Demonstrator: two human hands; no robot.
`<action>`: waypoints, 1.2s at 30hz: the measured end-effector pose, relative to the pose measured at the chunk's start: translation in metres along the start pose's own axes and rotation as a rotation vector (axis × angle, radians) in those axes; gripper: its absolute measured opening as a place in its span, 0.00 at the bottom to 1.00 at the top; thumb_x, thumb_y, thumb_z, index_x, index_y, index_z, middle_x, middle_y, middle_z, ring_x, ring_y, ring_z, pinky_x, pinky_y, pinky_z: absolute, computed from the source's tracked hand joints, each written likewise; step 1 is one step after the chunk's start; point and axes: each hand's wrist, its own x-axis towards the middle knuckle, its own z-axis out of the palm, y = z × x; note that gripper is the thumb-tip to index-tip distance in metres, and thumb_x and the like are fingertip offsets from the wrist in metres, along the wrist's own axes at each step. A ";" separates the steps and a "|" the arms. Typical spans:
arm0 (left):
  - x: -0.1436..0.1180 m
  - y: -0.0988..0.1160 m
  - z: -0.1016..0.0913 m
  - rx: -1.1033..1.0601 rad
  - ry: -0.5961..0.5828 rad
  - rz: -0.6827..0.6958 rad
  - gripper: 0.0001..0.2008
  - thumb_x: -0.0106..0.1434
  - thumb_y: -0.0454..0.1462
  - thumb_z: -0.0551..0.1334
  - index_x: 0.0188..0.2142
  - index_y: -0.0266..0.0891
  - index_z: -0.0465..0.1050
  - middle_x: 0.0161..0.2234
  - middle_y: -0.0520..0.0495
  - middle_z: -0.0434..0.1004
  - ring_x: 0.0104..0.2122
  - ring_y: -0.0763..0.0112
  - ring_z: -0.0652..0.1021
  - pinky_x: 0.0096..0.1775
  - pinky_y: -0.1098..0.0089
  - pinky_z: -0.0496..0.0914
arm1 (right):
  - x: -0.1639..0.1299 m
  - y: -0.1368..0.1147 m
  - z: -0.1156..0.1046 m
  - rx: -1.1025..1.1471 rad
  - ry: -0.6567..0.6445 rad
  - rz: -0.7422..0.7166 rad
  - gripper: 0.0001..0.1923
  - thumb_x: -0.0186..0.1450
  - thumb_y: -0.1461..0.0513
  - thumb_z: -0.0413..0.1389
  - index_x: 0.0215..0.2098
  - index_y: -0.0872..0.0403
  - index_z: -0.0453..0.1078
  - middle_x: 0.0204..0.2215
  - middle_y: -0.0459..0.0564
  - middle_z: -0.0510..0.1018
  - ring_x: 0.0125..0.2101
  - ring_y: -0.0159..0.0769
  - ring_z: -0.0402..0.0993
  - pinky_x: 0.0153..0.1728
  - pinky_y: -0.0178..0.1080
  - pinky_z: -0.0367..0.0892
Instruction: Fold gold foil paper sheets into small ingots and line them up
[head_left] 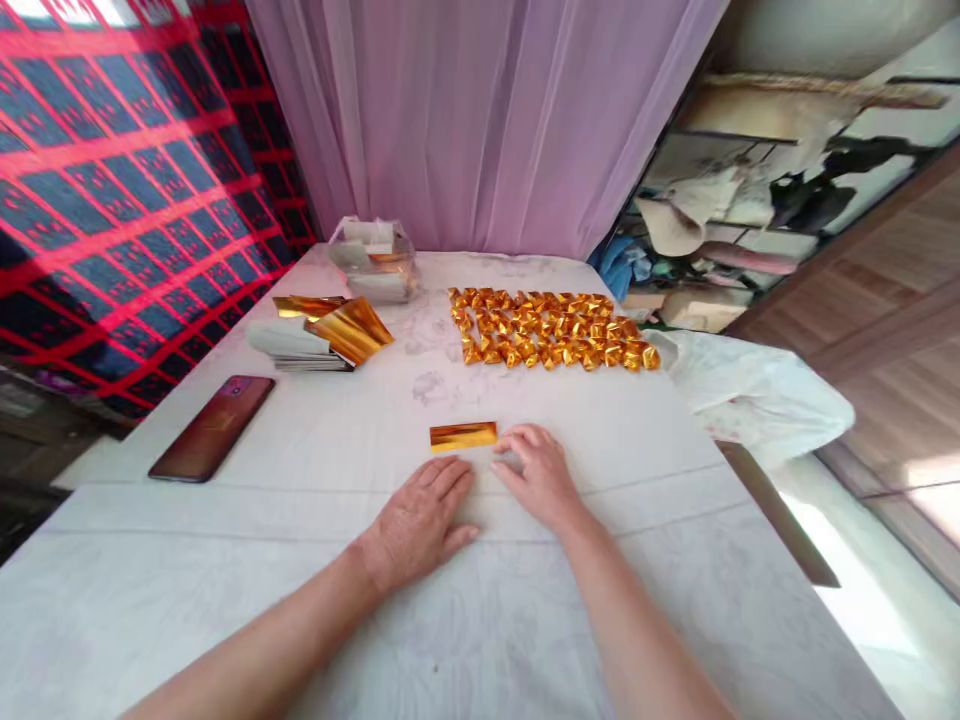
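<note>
A folded strip of gold paper (463,436) lies flat on the white bench (300,600), just beyond both hands, which rest palm down with fingers spread and grip nothing: the left hand (420,520) just short of it, the right hand (536,475) at its right end. Farther back lie rows of folded gold pieces (551,342), a stack of gold sheets (322,335) and a clear plastic bag (373,258) holding paper; a phone (212,427) lies left.

Both forearms run off the bottom edge, and the clear box (373,260) beyond the left hand (420,522) holds blurred contents.
</note>
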 end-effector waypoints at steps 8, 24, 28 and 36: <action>-0.010 -0.008 0.001 -0.030 0.073 0.007 0.27 0.69 0.50 0.55 0.60 0.36 0.64 0.59 0.38 0.69 0.60 0.53 0.68 0.61 0.52 0.64 | 0.000 -0.001 -0.001 -0.016 -0.014 0.017 0.05 0.62 0.62 0.60 0.37 0.49 0.71 0.41 0.49 0.75 0.47 0.42 0.69 0.47 0.45 0.62; -0.032 -0.019 -0.007 0.072 0.092 0.000 0.25 0.70 0.47 0.55 0.59 0.32 0.66 0.59 0.38 0.71 0.59 0.54 0.69 0.61 0.53 0.64 | -0.001 0.000 -0.001 -0.012 -0.003 0.021 0.04 0.62 0.62 0.60 0.37 0.48 0.72 0.41 0.48 0.75 0.47 0.42 0.69 0.46 0.44 0.62; -0.034 -0.021 -0.009 0.074 0.088 -0.006 0.24 0.71 0.47 0.53 0.59 0.34 0.67 0.59 0.40 0.71 0.59 0.56 0.70 0.61 0.54 0.63 | -0.002 -0.002 -0.001 -0.012 -0.001 0.019 0.04 0.62 0.63 0.59 0.37 0.49 0.71 0.41 0.48 0.75 0.47 0.42 0.69 0.47 0.44 0.62; -0.036 -0.021 -0.011 0.065 0.112 -0.058 0.21 0.72 0.46 0.52 0.55 0.36 0.72 0.58 0.43 0.73 0.57 0.56 0.72 0.60 0.53 0.63 | -0.003 -0.009 0.000 -0.063 0.019 0.027 0.04 0.63 0.63 0.56 0.37 0.50 0.70 0.42 0.50 0.75 0.46 0.42 0.69 0.46 0.44 0.61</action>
